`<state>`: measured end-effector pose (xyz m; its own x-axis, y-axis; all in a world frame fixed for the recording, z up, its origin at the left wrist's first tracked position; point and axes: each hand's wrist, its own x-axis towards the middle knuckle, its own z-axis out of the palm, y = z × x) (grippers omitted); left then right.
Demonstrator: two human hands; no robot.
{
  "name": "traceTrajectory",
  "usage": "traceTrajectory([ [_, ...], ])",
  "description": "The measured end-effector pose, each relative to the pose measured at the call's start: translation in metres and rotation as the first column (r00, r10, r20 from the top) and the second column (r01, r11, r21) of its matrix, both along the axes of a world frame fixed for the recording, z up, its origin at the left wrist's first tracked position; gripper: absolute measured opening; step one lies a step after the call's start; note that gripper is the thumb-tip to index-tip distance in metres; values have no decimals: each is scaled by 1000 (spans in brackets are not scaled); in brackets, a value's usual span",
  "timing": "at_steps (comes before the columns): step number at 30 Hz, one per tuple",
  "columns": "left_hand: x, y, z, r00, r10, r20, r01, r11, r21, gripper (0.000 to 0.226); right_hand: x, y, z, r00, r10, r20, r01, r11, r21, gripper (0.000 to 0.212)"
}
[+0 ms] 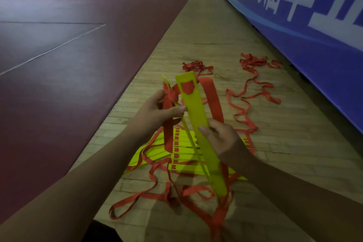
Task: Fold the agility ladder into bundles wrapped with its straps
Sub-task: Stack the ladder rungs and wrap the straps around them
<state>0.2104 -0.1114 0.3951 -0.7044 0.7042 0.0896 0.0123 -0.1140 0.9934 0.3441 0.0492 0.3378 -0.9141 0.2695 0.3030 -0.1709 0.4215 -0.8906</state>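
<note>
Right hand (pixel 222 139) grips the flat yellow rung (pixel 198 124) near mid-length, thumb on its face. Left hand (pixel 157 112) pinches a second rung (pixel 188 133) (seen edge-on) plus a bunch of red strap (pixel 170 94). Both rungs are held up, tilted, just beside each other. Below them the stacked rungs (pixel 184 151) lie on the wood floor (pixel 206 35). Loose straps (pixel 255 63) trail toward the blue banner (pixel 314 35).

Yellow rung (pixel 198 124) in right hand (pixel 222 139), thin rung (pixel 182 122) and red strap (pixel 170 94) in left hand (pixel 157 112), above wooden floor (pixel 206 35).
</note>
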Motion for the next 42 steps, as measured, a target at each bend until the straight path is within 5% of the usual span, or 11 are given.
traceTrajectory([
  [8,18,11,3,998,62,-22,-61,997,36,31,-3,-16,1,987,-153,-52,162,943,292,32],
  [16,24,12,1,989,136,-62,-135,991,15,25,-1,-16,5,997,52,57,-57,993,101,38],
  [21,23,17,-1,971,227,-77,-225,974,27,16,-3,-16,10,998,-1,63,0,1000,12,22],
  [24,18,17,1,953,276,-121,-274,961,33,17,0,-16,18,980,-172,98,138,948,288,39],
  [26,15,15,6,959,263,-102,-259,965,52,15,9,-16,29,965,-258,-55,257,873,414,52],
  [29,11,9,10,976,193,-101,-189,981,50,23,11,-8,41,898,-366,-245,426,862,274,24],
  [33,13,9,10,988,126,-86,-124,992,27,48,-1,-2,35,981,-179,72,183,982,-53,21],
  [35,17,12,9,992,94,-78,-91,995,37,45,0,-6,22,993,-53,110,59,996,-59,7],
  [37,19,13,8,994,76,-77,-73,997,37,38,1,-8,17,995,-38,88,44,997,-67,7],
  [42,10,10,3,998,69,4,-70,995,68,19,-2,-5,19,999,34,22,-19,868,-496,25],
])
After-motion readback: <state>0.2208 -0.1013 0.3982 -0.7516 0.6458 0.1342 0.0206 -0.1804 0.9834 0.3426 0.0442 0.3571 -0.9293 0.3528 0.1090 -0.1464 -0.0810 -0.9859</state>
